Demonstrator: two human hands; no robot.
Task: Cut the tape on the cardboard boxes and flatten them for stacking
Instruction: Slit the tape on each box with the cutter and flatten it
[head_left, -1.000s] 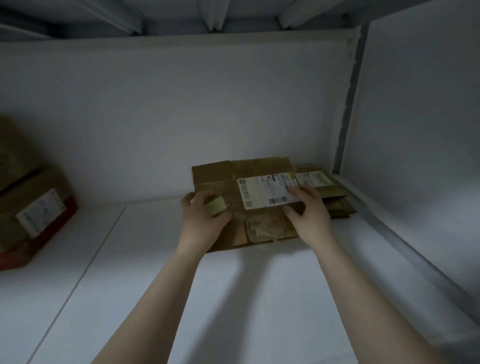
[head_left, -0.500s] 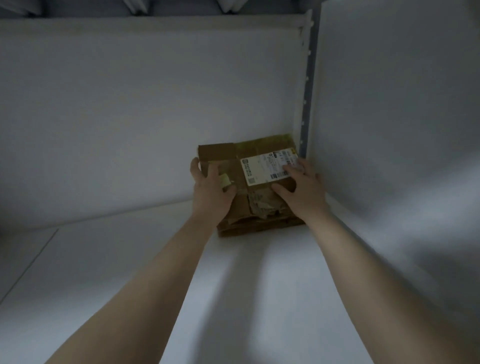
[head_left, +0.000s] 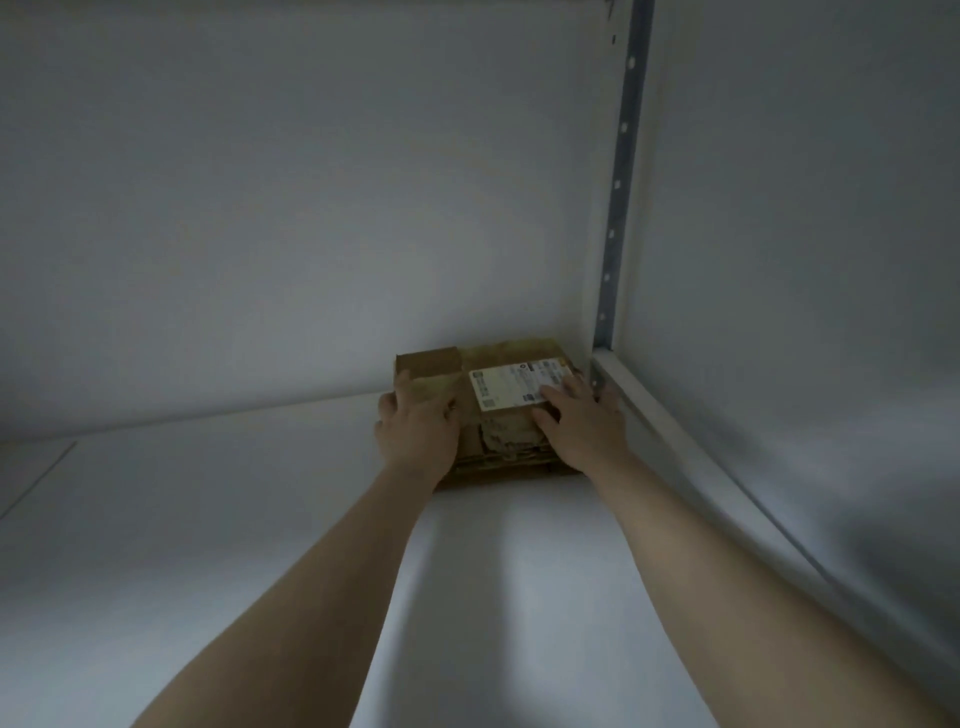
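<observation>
Cardboard: flattened stack (head_left: 441, 366) lay on the shelf (head_left: 260, 545), just right of frame centre, pushed into the back right corner.
Stack detail: several layers showed at the near edge; the top sheet was brown, with torn, crumpled patches toward the near side.
Label (head_left: 506, 389): white, stuck on the top sheet's right half; print too blurred to read.
Left hand (head_left: 415, 434): palm down on the stack's left part, fingers (head_left: 402, 384) close together and fairly straight, pointing at the far edge, thumb toward the middle.
Right hand (head_left: 582, 428): palm down on the right part, fingers spread, tips on the label's right end, pressing flat.
Arms: both mine, bare, reaching in from the bottom of the frame.
Post (head_left: 621, 182): perforated metal upright, upper right, standing just behind the stack's right corner.
Rail (head_left: 701, 462): ran from the post's foot down to the lower right, beside my right hand.
Walls: plain pale panels behind and on the right.
Light: dim, so fine detail was poor.
</observation>
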